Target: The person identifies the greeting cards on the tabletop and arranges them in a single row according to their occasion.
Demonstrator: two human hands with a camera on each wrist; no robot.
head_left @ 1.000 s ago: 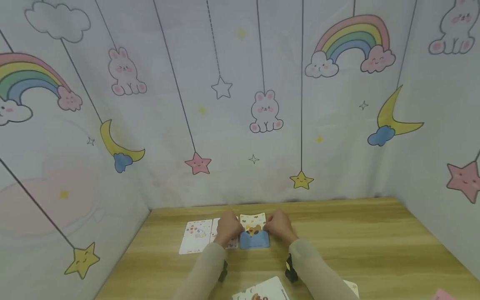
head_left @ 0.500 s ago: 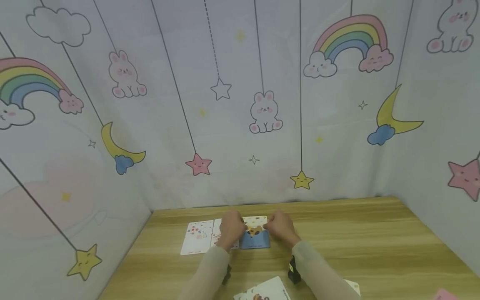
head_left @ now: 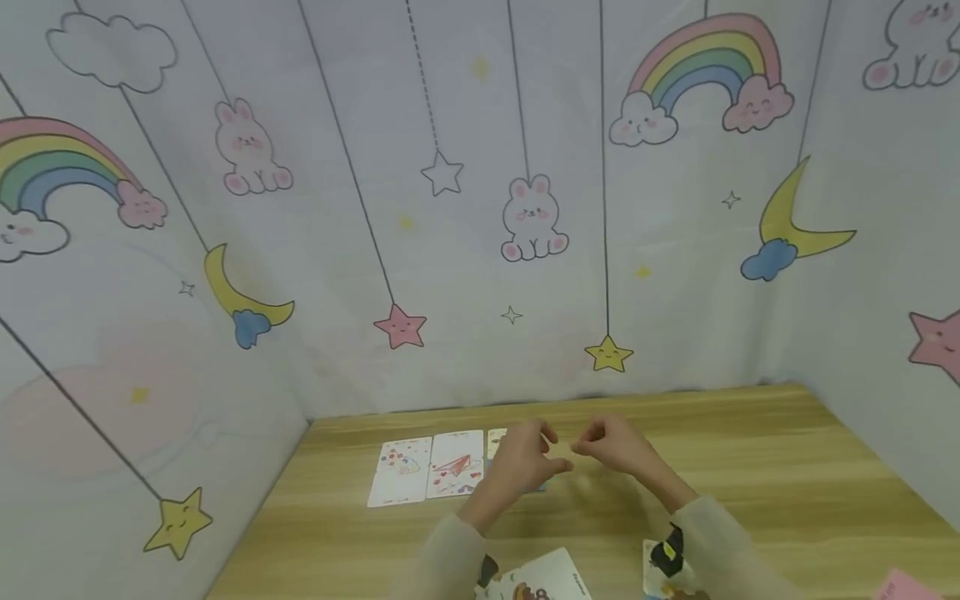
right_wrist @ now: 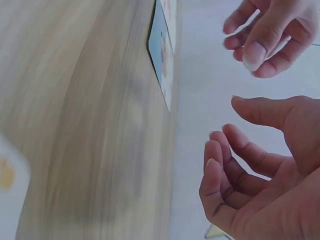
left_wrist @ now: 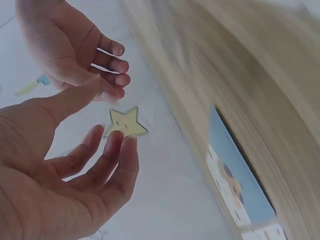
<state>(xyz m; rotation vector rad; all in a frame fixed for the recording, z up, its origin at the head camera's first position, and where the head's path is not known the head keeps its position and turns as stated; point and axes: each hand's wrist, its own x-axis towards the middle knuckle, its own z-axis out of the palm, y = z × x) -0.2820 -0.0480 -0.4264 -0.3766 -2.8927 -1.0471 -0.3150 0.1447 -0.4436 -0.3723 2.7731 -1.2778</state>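
Both hands are raised over the table, apart from each other, with nothing between their fingers. My left hand (head_left: 517, 462) has its fingers loosely bent, thumb apart from them. A little to its right, my right hand (head_left: 618, 446) hangs with fingers loosely curled and thumb free. Behind the left hand lies a card with a brown bear on blue (left_wrist: 232, 175), mostly hidden in the head view. It ends a row with a card bearing a red paper plane (head_left: 456, 467) and a white card with small flowers (head_left: 401, 471), all flat on the wood.
Nearer the front edge lie a white card with a brown picture (head_left: 558, 575) and another card (head_left: 654, 560), partly under the right wrist. A pink piece (head_left: 903, 586) sits at the lower right. A printed cloth wall (head_left: 465, 358) stands behind the table (head_left: 750, 467).
Both hands have let go of the bear card and lifted away, shifting right. The bear card stays flat beside the paper plane card. The right hand has moved further right than the left.
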